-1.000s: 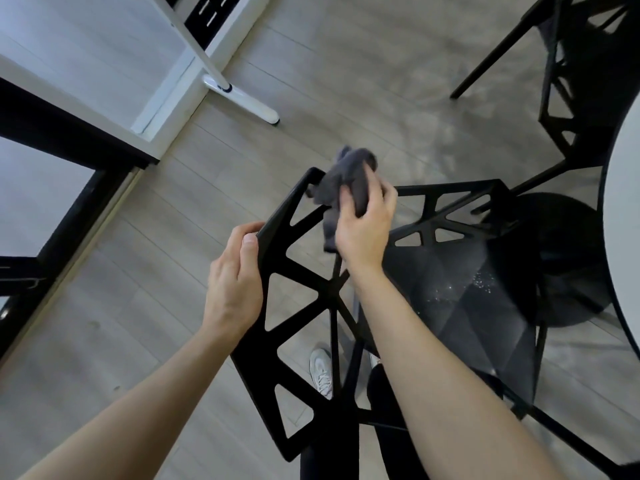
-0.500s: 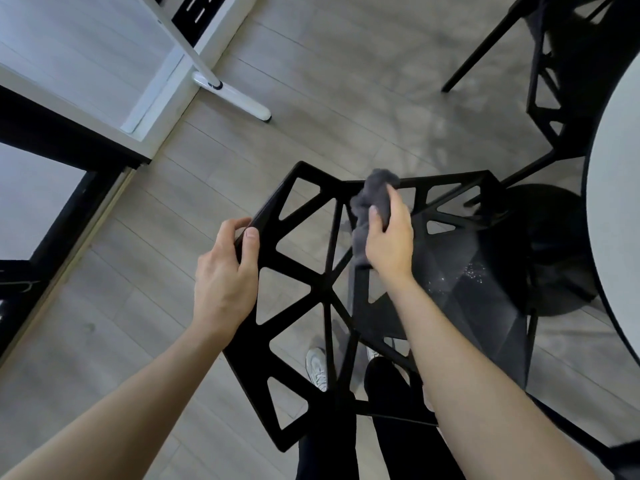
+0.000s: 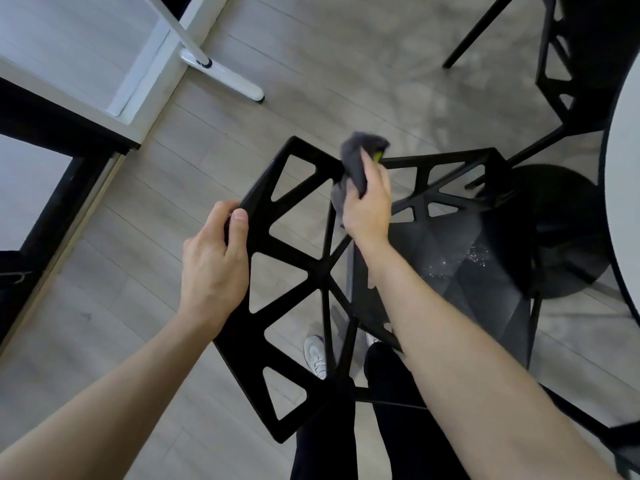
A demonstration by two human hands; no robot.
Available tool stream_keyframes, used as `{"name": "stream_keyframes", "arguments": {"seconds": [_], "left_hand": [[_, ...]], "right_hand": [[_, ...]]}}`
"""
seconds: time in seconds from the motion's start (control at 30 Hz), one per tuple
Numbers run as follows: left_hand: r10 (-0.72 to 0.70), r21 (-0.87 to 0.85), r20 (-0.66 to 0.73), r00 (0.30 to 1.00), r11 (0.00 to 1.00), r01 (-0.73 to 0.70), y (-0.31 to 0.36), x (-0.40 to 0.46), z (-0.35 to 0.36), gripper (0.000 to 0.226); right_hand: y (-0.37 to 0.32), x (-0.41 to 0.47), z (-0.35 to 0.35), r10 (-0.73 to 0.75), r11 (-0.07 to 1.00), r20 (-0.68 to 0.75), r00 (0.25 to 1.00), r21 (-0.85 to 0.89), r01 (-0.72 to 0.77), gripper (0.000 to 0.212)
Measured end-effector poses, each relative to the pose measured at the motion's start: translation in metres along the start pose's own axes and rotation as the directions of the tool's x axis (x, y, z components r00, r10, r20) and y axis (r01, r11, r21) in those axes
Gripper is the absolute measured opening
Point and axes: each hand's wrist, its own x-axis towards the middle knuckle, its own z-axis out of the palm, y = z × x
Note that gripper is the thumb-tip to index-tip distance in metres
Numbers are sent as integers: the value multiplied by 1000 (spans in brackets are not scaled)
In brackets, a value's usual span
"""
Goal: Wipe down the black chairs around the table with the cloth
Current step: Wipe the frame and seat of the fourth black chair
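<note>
Seen from above, two bare forearms reach forward from the bottom edge over a black chair (image 3: 322, 271) whose backrest is an open lattice of triangular cut-outs. Below the arms, dark trouser legs and a pale shoe (image 3: 316, 355) show through the gaps on the grey plank floor (image 3: 145, 237). The left hand (image 3: 216, 268) is curled around the left edge of the backrest, thumb lying on the front face and fingers wrapped behind it, gripping firmly. The right hand (image 3: 369, 202) is closed around a bunched dark grey cloth (image 3: 358, 161), pressing it against the top rail of the backrest near its middle; part of the cloth sticks up above the fingers and part hangs below the palm, and a small yellow-green patch shows at the fingertips. To the right of that hand, the chair's faceted black seat (image 3: 464, 271) carries a scatter of small pale specks. Just beyond the seat sits a round black pedestal base (image 3: 568, 237), and the curved white tabletop (image 3: 623, 202) runs along the right edge. Farther off at the upper right stands a second black chair (image 3: 571, 64) of the same lattice design, close to the tabletop. At the upper left, a white frame leg with a flat white foot (image 3: 225, 77) rests on the floor, beside dark-framed panels along the left edge.
</note>
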Motion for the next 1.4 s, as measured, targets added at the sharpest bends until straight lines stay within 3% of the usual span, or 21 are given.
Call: {"name": "stream_keyframes", "arguments": {"seconds": [0.07,0.13,0.2,0.27,0.33,0.4,0.5,0.57,0.6,0.7,0.73,0.83,0.9,0.97,1.07,1.1,1.2,1.27,1.3,1.33,1.4], "left_hand": [[-1,7,2,1000,1000,1,-3,1,0,31],[-4,3,0,1000,1000,4,-3,0,-1,34],[-17,5,-1,1000,1000,17,-2,1,-2,33],[-21,11,-3,1000,1000,21,-1,1,-2,32],[-18,8,-2,1000,1000,18,-2,1,-1,31],[-27,-2,-4,1000,1000,27,-3,0,-1,32],[-33,0,-6,999,999,33,-4,2,-1,34],[-27,-1,0,1000,1000,27,-5,2,-1,35],[-25,-5,-1,1000,1000,25,-5,2,-1,35],[-23,-24,3,1000,999,23,-5,2,0,36],[-25,-31,2,1000,999,25,-6,2,0,36],[-23,-46,17,1000,999,24,-5,3,-1,35],[-20,-63,19,1000,998,22,-5,3,0,34],[-29,-81,30,999,996,31,-5,3,0,35],[-34,-83,36,999,996,37,-5,3,0,35],[-33,-81,37,999,996,36,-4,3,-1,35],[-27,-76,33,999,997,30,-8,7,0,35],[-35,-83,26,999,996,37,-9,7,0,35],[-43,-86,25,999,995,45,-7,7,0,35],[-48,-83,24,999,995,50,-6,7,0,34],[-43,-71,29,999,996,45,-4,5,0,35]], "right_hand": [[-2,0,10,-76,994,22,997,-73,78,59],[24,-49,13,-13,990,144,989,-136,32,63],[58,-115,2,50,980,335,941,-196,17,71],[84,-152,-16,145,969,423,894,-245,-41,66],[86,-145,-17,317,935,356,879,-271,-228,55],[66,-130,-5,364,923,278,889,-232,-306,51],[29,-135,8,150,980,312,938,-169,-101,55],[34,-145,0,86,991,341,936,-123,-46,58],[46,-146,-5,121,987,348,930,-138,-77,60],[65,-126,0,431,892,262,864,-270,-363,58],[60,-127,5,460,874,238,855,-291,-390,58],[19,-155,3,201,973,294,934,-171,-155,58],[15,-170,-6,23,995,351,936,-97,12,57],[29,-166,-8,53,990,332,942,-140,-6,58],[34,-142,-1,416,907,232,879,-168,-385,51],[25,-138,1,423,905,226,877,-150,-398,50],[-29,-146,7,126,991,238,963,5,-131,53],[-56,-170,8,-133,987,266,955,128,101,57],[-52,-178,10,-192,977,286,939,143,157,59],[-40,-176,10,-206,977,278,938,118,180,59],[-11,-159,6,-98,994,259,961,-17,106,58]]}}
